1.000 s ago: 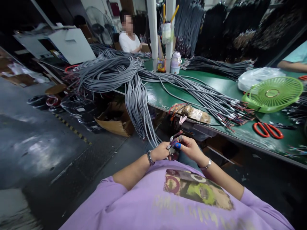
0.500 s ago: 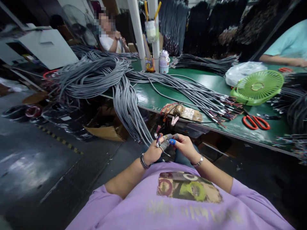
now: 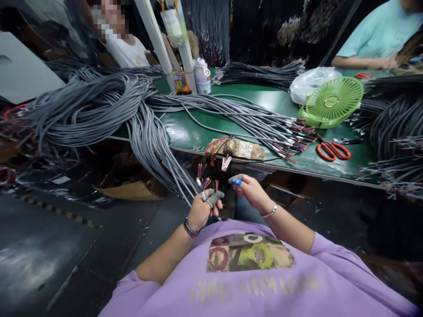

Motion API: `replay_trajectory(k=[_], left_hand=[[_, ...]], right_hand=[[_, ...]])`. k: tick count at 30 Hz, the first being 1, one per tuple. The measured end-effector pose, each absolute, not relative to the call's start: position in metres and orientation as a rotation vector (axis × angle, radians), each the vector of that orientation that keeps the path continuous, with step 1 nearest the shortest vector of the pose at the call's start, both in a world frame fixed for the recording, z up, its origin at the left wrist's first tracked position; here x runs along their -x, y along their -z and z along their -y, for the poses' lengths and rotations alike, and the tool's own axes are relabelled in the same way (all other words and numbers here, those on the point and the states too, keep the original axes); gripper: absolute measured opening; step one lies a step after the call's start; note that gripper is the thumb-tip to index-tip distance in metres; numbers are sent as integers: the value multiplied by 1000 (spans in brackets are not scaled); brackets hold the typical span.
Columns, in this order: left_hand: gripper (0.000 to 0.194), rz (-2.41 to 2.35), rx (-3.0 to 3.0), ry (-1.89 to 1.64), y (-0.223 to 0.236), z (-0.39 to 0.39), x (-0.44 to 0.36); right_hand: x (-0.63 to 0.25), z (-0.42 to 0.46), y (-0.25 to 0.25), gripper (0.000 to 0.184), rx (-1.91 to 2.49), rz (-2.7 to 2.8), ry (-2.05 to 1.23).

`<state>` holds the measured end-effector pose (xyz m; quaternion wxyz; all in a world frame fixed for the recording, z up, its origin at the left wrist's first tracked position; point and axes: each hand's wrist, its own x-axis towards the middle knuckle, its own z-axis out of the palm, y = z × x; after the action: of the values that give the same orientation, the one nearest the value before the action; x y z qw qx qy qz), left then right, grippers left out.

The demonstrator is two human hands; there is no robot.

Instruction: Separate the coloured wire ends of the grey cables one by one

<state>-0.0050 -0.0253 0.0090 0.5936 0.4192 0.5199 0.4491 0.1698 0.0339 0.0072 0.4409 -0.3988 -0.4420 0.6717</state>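
My left hand (image 3: 202,209) is closed on the ends of several grey cables, with grey covers on its fingers. Thin coloured wires (image 3: 206,183) fan upward out of its grip. To the right of it, separated by a small gap, is my right hand (image 3: 253,193). Its thumb and forefinger are pressed together, one wrapped in blue tape, another in a grey cover; whatever lies between them is too small to make out. A grey cable bundle (image 3: 155,147) hangs over the table edge down to my left hand.
On the green table (image 3: 185,132) lie more grey cables (image 3: 231,112), red-handled scissors (image 3: 333,151), a green fan (image 3: 332,103) and a plastic bag (image 3: 313,83). A taped board with a clip (image 3: 226,163) sits at the front edge. Two people are across the table.
My hands have come apart, the right one moving away to the right. The coloured wires in my left hand now stand out clearly. The view has shifted to the right.
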Motion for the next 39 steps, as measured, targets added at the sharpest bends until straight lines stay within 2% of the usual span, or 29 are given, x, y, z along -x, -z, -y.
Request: replay_trajectory(k=[4, 9, 22, 32, 39], left_hand=[[35, -1194, -1020, -989, -5, 24, 3], [34, -1202, -1050, -959, -2, 25, 4], [34, -1340, -928, -1252, 1, 20, 4], [32, -1309, -1061, -1036, 3, 22, 7], [30, -1310, -1053, -1082, -1, 20, 3]], right_hand=[[-151, -27, -11, 29, 900, 1356, -1703], [-140, -30, -8, 27, 886, 1399, -1666], [-140, -26, 1, 26, 957, 1263, -1646], [-141, -30, -3, 26, 923, 1280, -1671], [-141, -31, -5, 30, 900, 1302, -1772]])
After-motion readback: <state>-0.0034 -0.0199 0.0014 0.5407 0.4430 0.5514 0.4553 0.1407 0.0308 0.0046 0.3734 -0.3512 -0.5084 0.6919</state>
